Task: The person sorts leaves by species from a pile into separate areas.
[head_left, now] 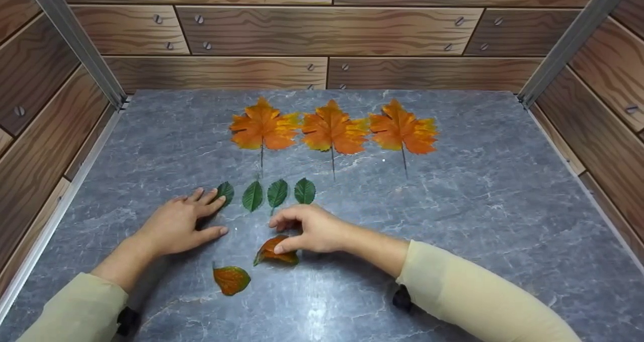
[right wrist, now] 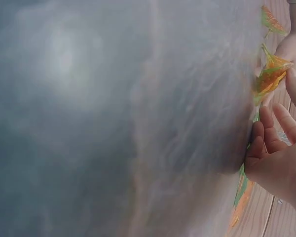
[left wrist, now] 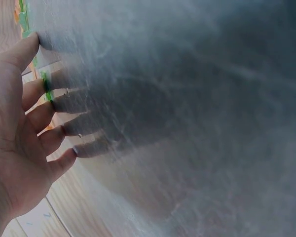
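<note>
My left hand (head_left: 183, 221) lies palm down with spread fingers, its fingertips over the leftmost green leaf (head_left: 226, 193). Part of that leaf is hidden under the fingers. My right hand (head_left: 314, 229) is over an orange-brown leaf (head_left: 276, 251) with a curled-up edge, the thumb tip right at it. In the right wrist view the bent fingers (right wrist: 269, 131) stand apart from the thumb, and the orange leaf (right wrist: 271, 76) shows beyond the thumb tip. A second orange-brown leaf (head_left: 231, 280) with green edges lies nearer the front, touched by neither hand.
Three more green leaves, such as the middle one (head_left: 277, 193), continue the row to the right. Behind them stand out three large orange maple leaves (head_left: 332, 128) with stems, side by side. The grey marbled tabletop (head_left: 478, 191) is bounded by wood-patterned walls (head_left: 327, 30).
</note>
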Demonstrator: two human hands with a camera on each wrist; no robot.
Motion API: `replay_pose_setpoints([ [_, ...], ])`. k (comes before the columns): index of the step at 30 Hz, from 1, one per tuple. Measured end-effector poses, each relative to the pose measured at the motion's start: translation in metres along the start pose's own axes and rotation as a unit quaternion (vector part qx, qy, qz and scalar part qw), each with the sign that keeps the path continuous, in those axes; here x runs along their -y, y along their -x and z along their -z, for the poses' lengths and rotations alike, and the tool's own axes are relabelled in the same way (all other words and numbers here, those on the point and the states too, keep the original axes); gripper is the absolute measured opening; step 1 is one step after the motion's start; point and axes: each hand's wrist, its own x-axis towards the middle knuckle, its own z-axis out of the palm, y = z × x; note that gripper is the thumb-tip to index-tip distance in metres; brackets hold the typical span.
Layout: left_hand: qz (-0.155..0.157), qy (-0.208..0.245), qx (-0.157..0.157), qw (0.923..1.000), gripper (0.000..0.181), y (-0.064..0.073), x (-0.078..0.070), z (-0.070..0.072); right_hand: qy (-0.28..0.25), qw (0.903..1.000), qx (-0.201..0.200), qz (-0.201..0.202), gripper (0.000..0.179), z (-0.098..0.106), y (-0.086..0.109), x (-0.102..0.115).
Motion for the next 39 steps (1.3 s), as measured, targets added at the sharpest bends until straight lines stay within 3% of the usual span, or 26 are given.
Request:
replay_pose_setpoints([
  [10, -0.003, -0.002, -0.001, 1.0, 0.075, 0.0, 0.0, 0.0, 0.068, 0.9975, 0.007, 0.015, 0.047, 0.001, 0.003, -0.001],
  [23, 0.001, 0.002, 0.003, 1.0, 0.075, 0.001, 0.001, 0.0, 0.098, 0.9952, -0.002, 0.004, 0.051, 0.008, 0.005, -0.001],
  [32, 0.001, 0.001, 0.001, 1.0, 0.075, 0.0, 0.0, 0.0, 0.108, 0.994, -0.01, -0.015, 0.055, 0.008, 0.008, -0.003],
  [39, 0.001, 0.004, 0.001, 1.0, 0.075, 0.001, 0.0, 0.0, 0.081, 0.9966, -0.016, -0.007, 0.046, 0.009, 0.012, -0.004],
])
